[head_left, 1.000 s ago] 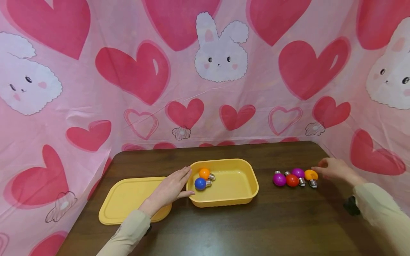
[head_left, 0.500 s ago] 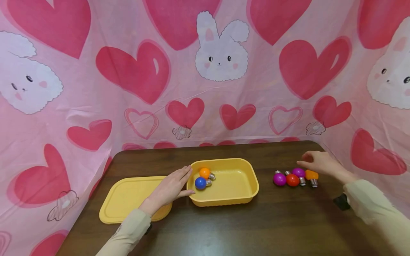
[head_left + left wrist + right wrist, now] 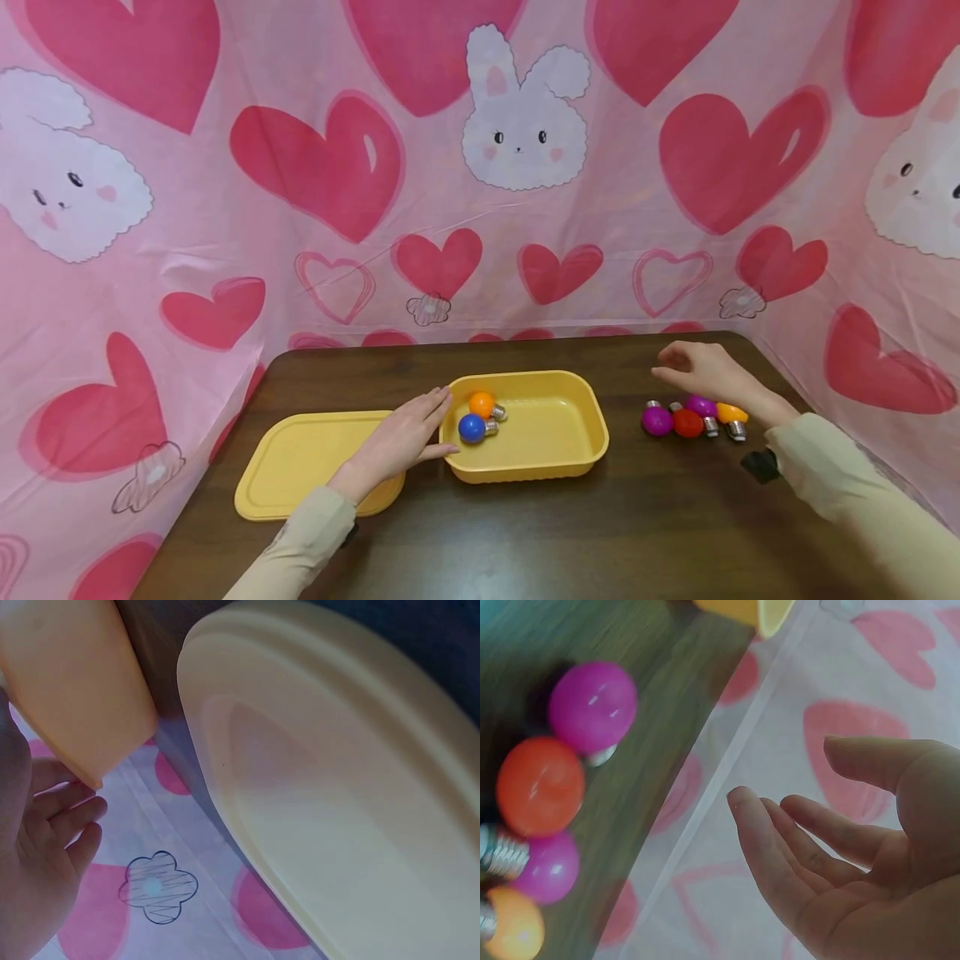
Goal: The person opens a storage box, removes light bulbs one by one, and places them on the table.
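My left hand (image 3: 401, 437) rests against the left side of a yellow plastic box (image 3: 540, 475), its fingers extended at the rim. Inside the box, at its left end, lie an orange light bulb (image 3: 482, 405) and a blue light bulb (image 3: 472, 428). Over on the right, my right hand (image 3: 708, 372) hovers above and behind a cluster of bulbs, with thumb and fingers apart and nothing between them. That cluster holds a purple bulb (image 3: 657, 421), a red bulb (image 3: 687, 423), a second purple bulb (image 3: 702, 405) and a yellow-orange bulb (image 3: 731, 413), lying close together on the table.
A flat yellow lid (image 3: 300, 467) lies left of the box, partly under my left forearm in the head view. The dark wooden table (image 3: 555, 542) is bounded by a pink cloth (image 3: 517, 217) printed with hearts and rabbits at the back and sides.
My right hand has moved left, from beside the yellow-orange bulb to above and behind the cluster. The left hand has stayed at the box, and the bulbs lie as before.
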Demonstrator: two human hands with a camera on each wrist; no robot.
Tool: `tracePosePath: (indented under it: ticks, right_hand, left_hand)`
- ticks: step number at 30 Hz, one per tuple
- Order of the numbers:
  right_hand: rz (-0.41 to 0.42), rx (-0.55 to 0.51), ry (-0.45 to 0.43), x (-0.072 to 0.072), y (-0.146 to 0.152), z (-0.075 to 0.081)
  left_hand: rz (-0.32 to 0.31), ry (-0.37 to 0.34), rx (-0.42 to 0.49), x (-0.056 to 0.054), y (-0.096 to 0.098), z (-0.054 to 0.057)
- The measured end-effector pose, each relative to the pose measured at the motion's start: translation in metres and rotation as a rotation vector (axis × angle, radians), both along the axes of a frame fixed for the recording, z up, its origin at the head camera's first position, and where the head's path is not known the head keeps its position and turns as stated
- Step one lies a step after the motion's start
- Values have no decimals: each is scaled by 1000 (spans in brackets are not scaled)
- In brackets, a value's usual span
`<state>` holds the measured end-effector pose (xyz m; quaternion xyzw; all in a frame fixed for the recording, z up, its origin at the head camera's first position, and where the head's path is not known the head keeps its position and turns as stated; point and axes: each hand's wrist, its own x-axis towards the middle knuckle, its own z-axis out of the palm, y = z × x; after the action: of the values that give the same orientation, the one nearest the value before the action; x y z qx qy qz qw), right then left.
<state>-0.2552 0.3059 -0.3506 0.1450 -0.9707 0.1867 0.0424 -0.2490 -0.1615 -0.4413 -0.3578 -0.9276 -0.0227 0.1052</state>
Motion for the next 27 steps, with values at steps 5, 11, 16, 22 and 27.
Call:
tracePosePath:
  ticks: [5,11,16,22,27]
  right_hand:
    - [46,-29,0,-3,-22,1]
    - [132,-80,7,-4,-48,-2]
    - [200,-113,21,-4,-67,-5]
    - [271,-113,36,-7,-86,-10]
    - [321,-107,30,-13,-100,-17]
  left_hand:
    - [0,-20,8,0,1,1]
    - [-1,-16,3,0,0,1]
    - [0,-8,9,0,0,0]
    - [-2,7,8,0,0,-2]
    - [3,4,12,1,0,-3]
